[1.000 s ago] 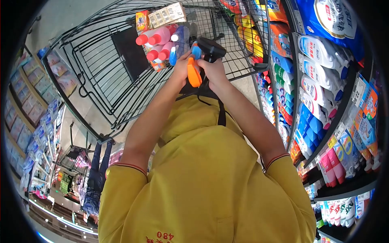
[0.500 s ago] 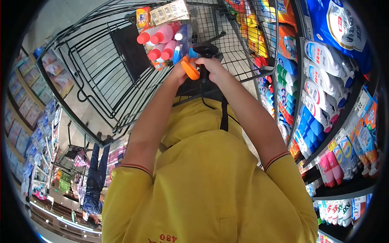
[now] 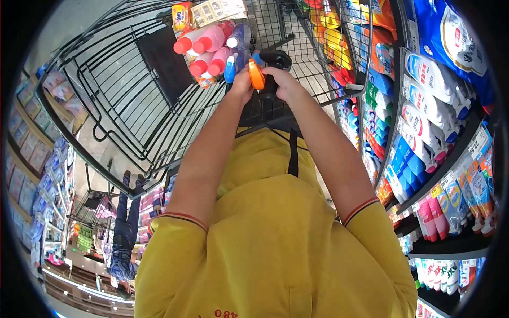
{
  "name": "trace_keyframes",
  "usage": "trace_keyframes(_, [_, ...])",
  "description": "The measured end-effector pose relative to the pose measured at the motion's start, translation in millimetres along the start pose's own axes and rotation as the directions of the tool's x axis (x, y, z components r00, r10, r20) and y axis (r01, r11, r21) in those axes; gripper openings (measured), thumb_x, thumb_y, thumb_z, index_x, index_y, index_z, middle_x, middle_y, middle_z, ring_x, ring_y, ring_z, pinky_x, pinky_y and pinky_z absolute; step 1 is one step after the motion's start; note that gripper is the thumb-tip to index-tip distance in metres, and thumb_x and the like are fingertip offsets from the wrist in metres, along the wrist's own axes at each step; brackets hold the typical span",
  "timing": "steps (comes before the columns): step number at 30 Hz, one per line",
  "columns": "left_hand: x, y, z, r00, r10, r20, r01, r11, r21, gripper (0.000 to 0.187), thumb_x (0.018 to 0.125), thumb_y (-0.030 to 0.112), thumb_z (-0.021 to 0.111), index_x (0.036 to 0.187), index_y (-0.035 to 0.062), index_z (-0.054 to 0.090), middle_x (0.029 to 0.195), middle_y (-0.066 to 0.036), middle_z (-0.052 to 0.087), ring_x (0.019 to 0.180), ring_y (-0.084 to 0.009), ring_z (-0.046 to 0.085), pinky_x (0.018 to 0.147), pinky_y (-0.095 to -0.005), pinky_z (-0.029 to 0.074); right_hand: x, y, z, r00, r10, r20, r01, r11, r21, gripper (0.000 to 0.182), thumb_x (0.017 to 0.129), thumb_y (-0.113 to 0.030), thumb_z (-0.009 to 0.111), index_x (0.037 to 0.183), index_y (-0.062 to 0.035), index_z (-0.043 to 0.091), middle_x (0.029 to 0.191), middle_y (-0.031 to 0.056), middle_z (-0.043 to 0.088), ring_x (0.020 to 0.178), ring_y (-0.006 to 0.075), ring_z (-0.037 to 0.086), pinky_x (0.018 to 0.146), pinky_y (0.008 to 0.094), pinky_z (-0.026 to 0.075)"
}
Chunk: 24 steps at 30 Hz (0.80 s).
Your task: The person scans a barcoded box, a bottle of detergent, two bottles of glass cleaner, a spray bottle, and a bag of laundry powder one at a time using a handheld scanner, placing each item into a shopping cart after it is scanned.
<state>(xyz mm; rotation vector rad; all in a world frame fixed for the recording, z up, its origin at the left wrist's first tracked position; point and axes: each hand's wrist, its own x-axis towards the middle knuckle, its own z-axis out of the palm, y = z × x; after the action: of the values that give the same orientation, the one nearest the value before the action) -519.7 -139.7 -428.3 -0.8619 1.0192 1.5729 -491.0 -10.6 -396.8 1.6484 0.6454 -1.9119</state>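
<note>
My left hand (image 3: 243, 86) is closed against an orange-topped item (image 3: 257, 75), possibly a spray bottle; its lower part is hidden. My right hand (image 3: 282, 84) is on the other side of it, fingers bent inward, beside a black rounded object (image 3: 275, 59). What the right fingers grip is hidden. Both hands are over the near end of a black wire shopping cart (image 3: 114, 114). Just beyond them in the cart lie several pink bottles (image 3: 212, 40), a blue-topped bottle (image 3: 230, 70) and a purple bottle with a white cap (image 3: 239, 40).
An orange-red pack (image 3: 182, 17) and a pale boxed pack (image 3: 218, 11) lie farther in the cart. Shelves of white bottles (image 3: 428, 74) and cleaning goods rise close on the right. To the left are more shelves (image 3: 24, 138), and a person (image 3: 124, 233) stands near another cart (image 3: 90, 212).
The orange-topped item has swung more upright and shifted slightly right and up. My left hand moved with it, up and right; my right hand shifted slightly up and right.
</note>
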Motion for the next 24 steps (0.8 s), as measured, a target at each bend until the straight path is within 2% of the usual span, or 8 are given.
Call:
trace_keyframes(2, [3.0,-2.2,-1.0,0.998,-0.020,-0.060,0.014,0.995,-0.096,0.024,0.098,0.022,0.041,0.109,0.0062,0.055,0.097,-0.005,0.059,0.087,-0.0162,0.058,0.080,-0.0292,0.046,4.8,0.5,-0.3,1.000,-0.011,0.005,0.011,1.000,-0.002,0.025,0.076,-0.009,0.067,0.100,-0.0014,0.063,0.098,0.0111,0.065,0.086,0.0239,0.064,0.079,0.0363,0.051])
trace_keyframes(5, [7.0,-2.2,-2.8,0.998,-0.026,-0.049,0.018,0.990,-0.139,0.024,0.098,0.021,0.040,0.110,0.0058,0.053,0.097,-0.005,0.059,0.087,-0.0164,0.057,0.080,-0.0296,0.046,5.2,3.1,0.2,0.999,-0.038,0.005,0.038,0.999,0.003,0.025,0.076,-0.008,0.067,0.099,-0.0011,0.063,0.097,0.0111,0.065,0.086,0.0236,0.064,0.078,0.0359,0.052])
trace_keyframes(9, [-1.0,3.8,2.0,0.998,-0.026,-0.051,0.019,0.992,-0.123,0.026,0.100,0.023,0.036,0.111,0.0058,0.052,0.097,-0.005,0.059,0.087,-0.0172,0.057,0.081,-0.0306,0.046,9.4,5.8,-1.0,0.998,-0.056,0.006,0.056,0.998,0.031,0.023,0.076,-0.007,0.067,0.098,-0.0013,0.063,0.096,0.0103,0.065,0.086,0.0231,0.064,0.078,0.0361,0.052])
trace_keyframes(12, [0.6,3.0,1.5,0.996,-0.028,-0.087,0.016,0.990,-0.141,0.035,0.102,0.031,0.028,0.111,0.0064,0.052,0.097,-0.006,0.059,0.087,-0.0177,0.057,0.081,-0.0319,0.046,9.0,6.9,-1.6,0.997,-0.068,0.027,0.067,0.997,0.048,0.023,0.075,-0.007,0.067,0.097,-0.0015,0.064,0.096,0.0100,0.065,0.087,0.0229,0.064,0.079,0.0363,0.052])
trace_keyframes(14, [7.2,-1.6,-5.2,0.998,-0.048,-0.039,0.042,0.987,-0.153,0.046,0.102,0.040,0.021,0.111,0.0074,0.053,0.097,-0.006,0.059,0.087,-0.0187,0.057,0.082,-0.0331,0.046,7.9,8.1,-1.8,0.997,-0.068,0.047,0.065,0.996,0.067,0.023,0.075,-0.007,0.067,0.098,-0.0015,0.064,0.096,0.0101,0.065,0.087,0.0228,0.064,0.079,0.0362,0.052])
trace_keyframes(18, [4.0,-0.5,-3.2,0.996,-0.047,-0.080,0.034,0.987,-0.154,0.052,0.101,0.045,0.019,0.111,0.0075,0.053,0.097,-0.006,0.060,0.088,-0.0191,0.057,0.083,-0.0340,0.045,7.2,9.3,-1.0,0.998,-0.045,0.032,0.043,0.997,0.065,0.023,0.076,-0.005,0.066,0.099,-0.0016,0.065,0.098,0.0106,0.065,0.089,0.0233,0.064,0.081,0.0353,0.051])
trace_keyframes(20, [-1.0,3.7,0.1,0.993,-0.062,-0.101,0.053,0.994,-0.093,0.054,0.101,0.046,0.018,0.115,0.0072,0.053,0.098,-0.006,0.060,0.089,-0.0200,0.057,0.086,-0.0344,0.044,9.6,9.4,-1.6,0.997,-0.052,0.057,0.046,0.995,0.089,0.022,0.077,-0.005,0.066,0.098,-0.0014,0.064,0.096,0.0102,0.065,0.088,0.0232,0.064,0.081,0.0352,0.051])
trace_keyframes(24, [-17.8,20.0,5.6,0.994,-0.091,-0.062,0.087,0.994,-0.061,0.056,0.101,0.047,0.017,0.121,0.0076,0.052,0.102,-0.006,0.060,0.094,-0.0199,0.057,0.089,-0.0333,0.043,11.5,8.4,-2.7,0.996,-0.045,0.073,0.035,0.990,0.138,0.018,0.078,-0.004,0.064,0.095,-0.0010,0.062,0.091,0.0095,0.064,0.085,0.0227,0.063,0.080,0.0348,0.051])
